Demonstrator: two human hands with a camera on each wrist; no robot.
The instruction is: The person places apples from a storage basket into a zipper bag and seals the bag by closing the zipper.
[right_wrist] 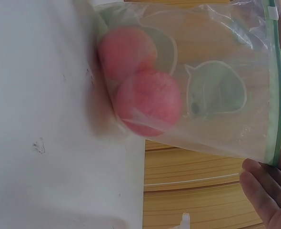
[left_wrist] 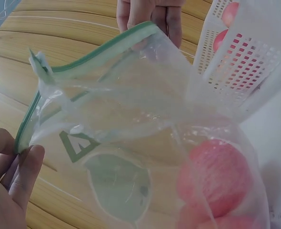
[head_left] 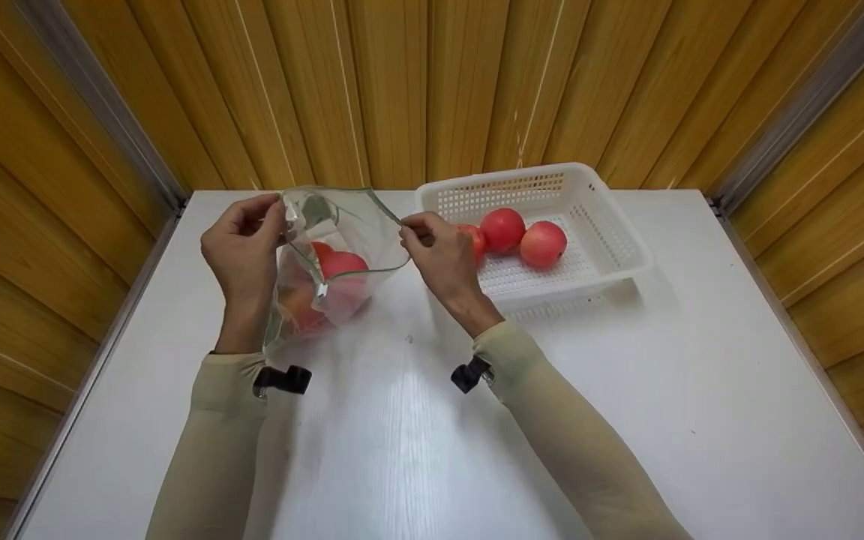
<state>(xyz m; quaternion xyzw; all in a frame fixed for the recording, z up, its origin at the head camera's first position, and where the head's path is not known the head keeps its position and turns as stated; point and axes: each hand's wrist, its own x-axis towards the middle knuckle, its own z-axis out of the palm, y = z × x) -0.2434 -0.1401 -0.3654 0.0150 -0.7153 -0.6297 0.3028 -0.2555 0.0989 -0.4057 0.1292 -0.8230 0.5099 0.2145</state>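
Observation:
A clear zip bag (head_left: 361,214) with a green-edged mouth is held spread between both hands, its lower end on the table. My left hand (head_left: 241,247) pinches the mouth's left edge, and my right hand (head_left: 443,259) pinches its right edge. Red apples (head_left: 343,262) lie at the bottom of the bag; in the right wrist view two apples (right_wrist: 149,102) show through the plastic. A white slider (right_wrist: 273,13) sits on the green zip strip. Green leaf-like prints (left_wrist: 119,186) mark the bag's side.
To the right of the bag stands a white perforated basket (head_left: 631,259) with several apples (head_left: 503,229) inside, one partly behind my right hand. The white table (head_left: 402,450) meets yellow wood-look panels (head_left: 394,90) at the back; more panels line both sides.

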